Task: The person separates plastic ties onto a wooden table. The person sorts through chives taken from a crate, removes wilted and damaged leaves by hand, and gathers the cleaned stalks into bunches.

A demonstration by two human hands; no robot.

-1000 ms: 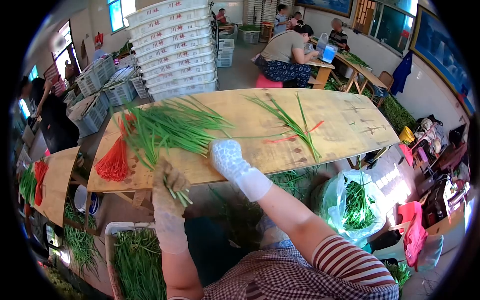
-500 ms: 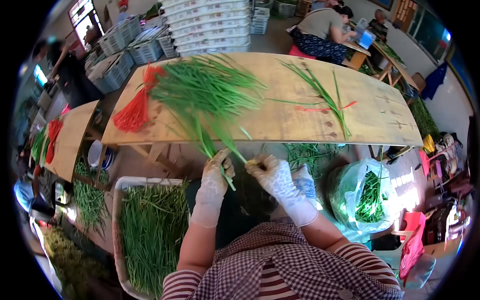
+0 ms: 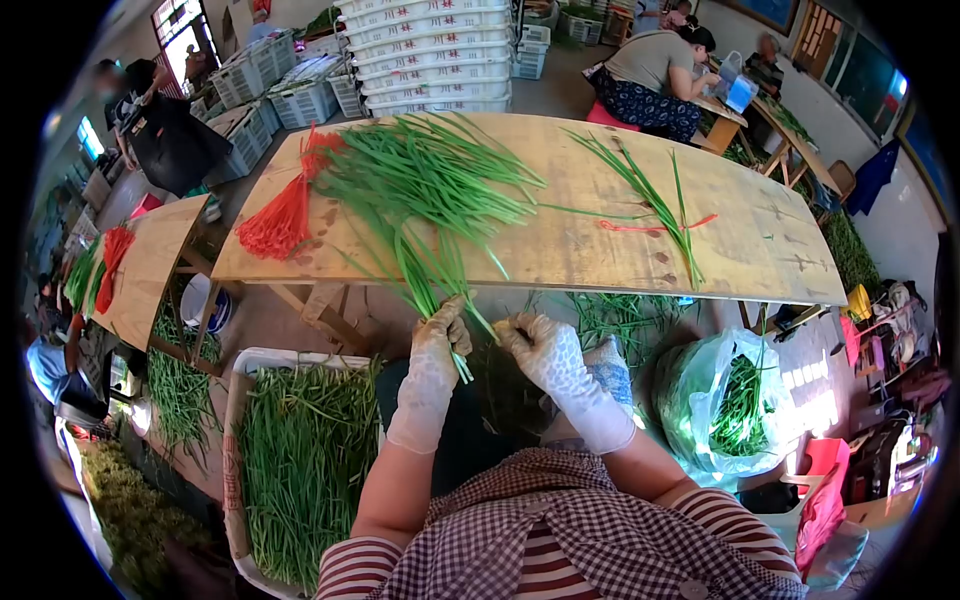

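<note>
My left hand [image 3: 442,330], in a stained pale glove, is closed round the lower ends of a small bunch of green stalks [image 3: 418,275] at the table's front edge. Close to its right, my gloved right hand [image 3: 532,345] has its fingers pinched together at the tip of a stalk; whether it grips that stalk is hard to see. A large pile of green stalks [image 3: 430,170] lies on the wooden table [image 3: 560,255]. Left of the pile is a bundle of red ties [image 3: 275,222]. A few stalks [image 3: 650,195] lie over a red tie [image 3: 615,226] at the right.
A white crate [image 3: 240,500] of stalks stands at my lower left, and a plastic bag [image 3: 690,400] with greens at my right. Stacked white baskets [image 3: 430,60] rise behind the table. One person [image 3: 655,70] sits beyond it; another person [image 3: 165,130] stands at the far left.
My right hand has come back from the table's pile to beside my left hand. My left hand has moved right with its stalks. The view has shifted, showing the table higher up.
</note>
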